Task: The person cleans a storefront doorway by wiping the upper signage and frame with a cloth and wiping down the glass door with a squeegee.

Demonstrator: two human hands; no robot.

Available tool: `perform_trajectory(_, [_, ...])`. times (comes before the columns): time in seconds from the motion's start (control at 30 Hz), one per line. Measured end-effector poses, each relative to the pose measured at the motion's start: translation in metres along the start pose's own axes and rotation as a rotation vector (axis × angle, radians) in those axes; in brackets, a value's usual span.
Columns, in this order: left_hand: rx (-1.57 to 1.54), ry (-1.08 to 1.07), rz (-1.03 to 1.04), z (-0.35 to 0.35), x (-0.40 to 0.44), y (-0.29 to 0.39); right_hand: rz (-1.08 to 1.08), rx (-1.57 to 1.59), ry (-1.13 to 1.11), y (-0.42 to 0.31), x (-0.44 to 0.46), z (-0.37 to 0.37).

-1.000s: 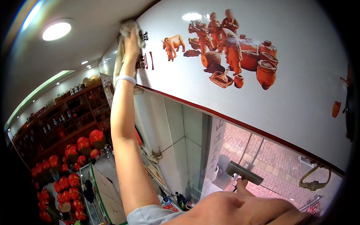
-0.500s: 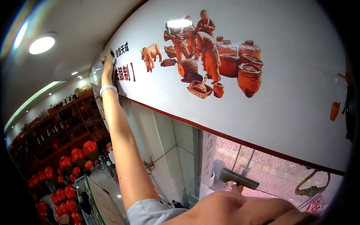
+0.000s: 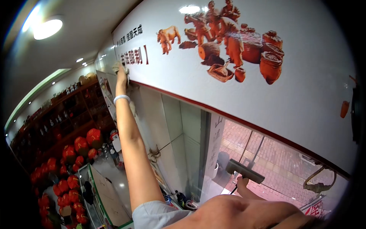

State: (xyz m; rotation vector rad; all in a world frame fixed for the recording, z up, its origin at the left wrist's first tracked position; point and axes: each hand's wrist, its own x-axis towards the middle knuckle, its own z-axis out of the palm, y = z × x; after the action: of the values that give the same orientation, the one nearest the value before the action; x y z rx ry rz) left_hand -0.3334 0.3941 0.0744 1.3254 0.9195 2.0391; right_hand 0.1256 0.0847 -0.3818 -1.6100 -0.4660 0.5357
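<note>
Left arm is stretched up and away. Left hand (image 3: 121,78) is at the far left end of the white panel (image 3: 297,101), beside the lower row of lettering (image 3: 138,56). Fingers are bunched around a pale cloth (image 3: 116,68); single fingers are too small to separate. White band (image 3: 122,98) on that wrist.

Right hand (image 3: 241,184) is low, by the window (image 3: 232,137), just under a grey bar (image 3: 245,171). Fingers look curled there, but can't tell if they grip it.

Surface: panel is smooth and glossy, with a bright glare patch along the top. Lettering sits in two rows at the left, upper one smaller. Brown figure print (image 3: 235,44) with jars and an ox to the right of it. Red trim (image 3: 190,100) runs along the lower edge. Pale wall tiles (image 3: 190,126) below the panel, then the window, brick paving visible through it. Rope loop (image 3: 319,187) at lower right, under the trim.

Room: round ceiling light (image 3: 47,29) on at upper left, smaller spots further back. Dark shelves (image 3: 57,129) on the far side carry small bottles. Red-topped jars (image 3: 81,145) are grouped in front, next to a green-edged counter (image 3: 108,196).
</note>
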Motion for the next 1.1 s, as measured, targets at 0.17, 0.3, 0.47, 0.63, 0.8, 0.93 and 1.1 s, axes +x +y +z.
perform_trajectory(0.17, [0.026,-0.027,-0.132,-0.029,-0.016,-0.065,0.045,-0.047,-0.032,-0.021,-0.011,-0.002])
perform_trajectory(0.3, [0.077,0.040,-0.284,-0.051,-0.086,-0.107,0.144,-0.109,-0.101,-0.012,-0.001,-0.002])
perform_trajectory(0.47, [0.363,-0.151,-0.382,-0.058,-0.207,-0.087,0.069,-0.090,-0.071,0.031,0.032,0.003])
perform_trajectory(0.63, [0.399,0.098,-0.384,-0.071,-0.236,-0.106,-0.243,0.000,0.060,0.076,0.059,0.011])
perform_trajectory(0.8, [0.213,-0.037,0.011,-0.031,-0.246,0.008,-0.102,-0.077,0.058,0.060,0.054,0.009])
perform_trajectory(0.93, [0.287,-0.133,0.793,0.022,-0.255,0.081,0.027,-0.147,-0.012,0.004,0.012,0.001])
perform_trajectory(1.1, [0.411,-0.103,1.298,0.096,-0.264,0.134,-0.154,-0.082,-0.028,0.053,0.046,0.006])
